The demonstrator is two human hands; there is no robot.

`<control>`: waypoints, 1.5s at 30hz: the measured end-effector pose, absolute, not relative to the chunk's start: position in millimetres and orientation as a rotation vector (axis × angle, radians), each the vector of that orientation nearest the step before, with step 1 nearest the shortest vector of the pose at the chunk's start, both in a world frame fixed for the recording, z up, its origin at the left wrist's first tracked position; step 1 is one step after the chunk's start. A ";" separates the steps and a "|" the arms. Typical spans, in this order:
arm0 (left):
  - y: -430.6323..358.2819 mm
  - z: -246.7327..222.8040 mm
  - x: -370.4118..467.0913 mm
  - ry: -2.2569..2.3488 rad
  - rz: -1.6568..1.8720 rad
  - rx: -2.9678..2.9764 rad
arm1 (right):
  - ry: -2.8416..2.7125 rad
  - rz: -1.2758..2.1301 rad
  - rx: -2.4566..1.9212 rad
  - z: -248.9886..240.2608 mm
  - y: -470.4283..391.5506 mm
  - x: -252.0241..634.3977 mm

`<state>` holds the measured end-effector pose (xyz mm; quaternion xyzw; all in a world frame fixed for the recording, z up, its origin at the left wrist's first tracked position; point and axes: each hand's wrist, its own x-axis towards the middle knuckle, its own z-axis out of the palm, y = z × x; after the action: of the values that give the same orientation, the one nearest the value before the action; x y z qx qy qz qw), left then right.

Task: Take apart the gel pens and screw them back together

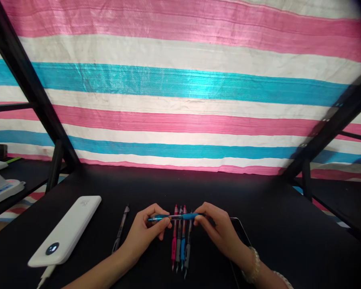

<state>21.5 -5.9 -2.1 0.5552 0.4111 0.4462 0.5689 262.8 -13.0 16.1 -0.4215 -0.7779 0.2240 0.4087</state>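
Observation:
Between my two hands a blue pen [186, 216] is held level above the table. My left hand [149, 228] pinches its clear blue end between thumb and fingers. At the other end, the fingertips of my right hand [216, 224] close on the tip beside the blue grip. Beneath it several pens lie side by side: a pink one [174, 245], a grey one [178, 251], one with a blue lower part [183, 249] and another grey one [187, 253]. A separate dark pen [120, 228] rests left of my left hand.
A white power bank [69, 228] with a small round display and a plugged-in cable [46, 275] lies at left on the black table [180, 184]. A dark phone-like slab [242, 233] is partly under my right forearm. Black frame bars [33, 88] and a striped sheet [180, 84] stand behind.

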 end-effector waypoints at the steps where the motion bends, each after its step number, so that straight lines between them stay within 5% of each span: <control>1: -6.3 -1.6 21.7 0.962 1.044 1.305 | -1.986 0.569 -1.079 16.6 -13.2 263.2; 45: -5.0 2.0 23.0 0.992 1.118 1.226 | -2.058 0.587 -1.136 16.4 -12.1 262.9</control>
<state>23.0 -5.0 2.0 0.5219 0.4223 0.4760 0.5681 262.9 -12.1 16.4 -0.4388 -0.7953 0.2268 0.3515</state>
